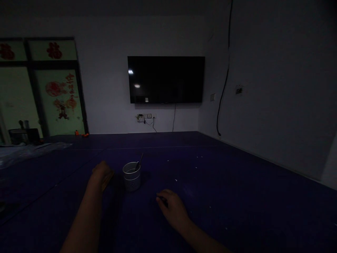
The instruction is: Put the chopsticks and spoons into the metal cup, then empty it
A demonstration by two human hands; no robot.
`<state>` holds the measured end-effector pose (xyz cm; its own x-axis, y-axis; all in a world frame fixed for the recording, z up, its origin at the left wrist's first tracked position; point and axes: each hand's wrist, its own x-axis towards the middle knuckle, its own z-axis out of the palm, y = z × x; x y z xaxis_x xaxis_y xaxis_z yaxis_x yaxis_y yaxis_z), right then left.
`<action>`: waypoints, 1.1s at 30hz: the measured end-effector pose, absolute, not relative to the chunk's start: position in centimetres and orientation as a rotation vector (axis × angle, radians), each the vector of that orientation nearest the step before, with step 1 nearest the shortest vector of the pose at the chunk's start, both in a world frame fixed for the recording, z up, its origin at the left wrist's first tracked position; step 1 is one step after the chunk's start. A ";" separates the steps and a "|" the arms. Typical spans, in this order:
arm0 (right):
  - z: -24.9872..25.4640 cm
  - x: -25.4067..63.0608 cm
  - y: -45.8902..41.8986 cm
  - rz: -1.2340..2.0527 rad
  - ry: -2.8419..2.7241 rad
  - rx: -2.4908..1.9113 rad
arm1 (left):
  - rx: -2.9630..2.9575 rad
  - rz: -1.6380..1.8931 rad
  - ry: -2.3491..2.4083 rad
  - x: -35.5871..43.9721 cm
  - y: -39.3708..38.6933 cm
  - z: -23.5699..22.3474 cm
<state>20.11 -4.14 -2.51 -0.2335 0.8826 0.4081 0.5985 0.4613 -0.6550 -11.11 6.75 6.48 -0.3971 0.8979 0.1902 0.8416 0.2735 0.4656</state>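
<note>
A white round holder [131,176] stands on the dark blue surface [237,196], with a thin dark utensil [139,162] leaning out of it. My left hand [101,173] lies just left of the holder, curled round something light and flat that I cannot make out in the dim light. My right hand [172,207] rests on the surface to the right and nearer me, fingers bent down, with a small dark thing under the fingertips.
A black television [165,79] hangs on the far wall above a socket strip [146,117]. Glass doors with red decorations [56,91] are at the left. Crumpled clear plastic [28,150] lies at the far left. Small white specks [176,180] dot the surface.
</note>
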 end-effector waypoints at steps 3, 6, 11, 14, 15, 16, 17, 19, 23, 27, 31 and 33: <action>-2.5 20.1 -4.1 0.472 -1.950 -1.229 | 1.723 0.883 2.314 -9.4 5.5 10.4; -2.5 20.1 -4.1 0.467 -1.950 -1.233 | 1.848 1.107 1.891 -6.8 3.6 12.9; -2.6 20.0 -4.1 0.453 -1.949 -1.232 | 1.938 0.951 1.609 -2.9 2.0 13.4; -2.5 20.0 -4.2 0.448 -1.956 -1.237 | 2.005 0.781 1.634 -2.2 2.8 12.3; -2.5 20.0 -4.2 0.449 -1.958 -1.240 | 2.026 0.715 1.655 -2.1 3.1 11.9; -2.4 20.0 -4.2 0.452 -1.960 -1.241 | 2.042 0.661 1.684 -2.1 3.4 11.6; -2.4 20.0 -4.2 0.456 -1.961 -1.239 | 2.053 0.618 1.716 -2.1 3.6 11.3; -2.4 20.0 -4.2 0.465 -1.960 -1.230 | 2.069 0.562 1.773 -2.1 4.0 10.9; -2.6 20.0 -4.2 0.460 -1.945 -1.226 | 2.074 0.558 1.803 -1.8 4.4 10.6; -2.7 20.1 -4.1 0.463 -1.936 -1.243 | 2.065 0.598 1.747 -1.9 4.8 10.2; -2.5 20.1 -4.1 0.475 -1.950 -1.241 | 2.067 0.589 1.693 -1.9 5.1 10.0; -2.5 20.1 -4.1 0.477 -1.957 -1.242 | 2.060 0.575 1.699 -1.7 5.1 10.0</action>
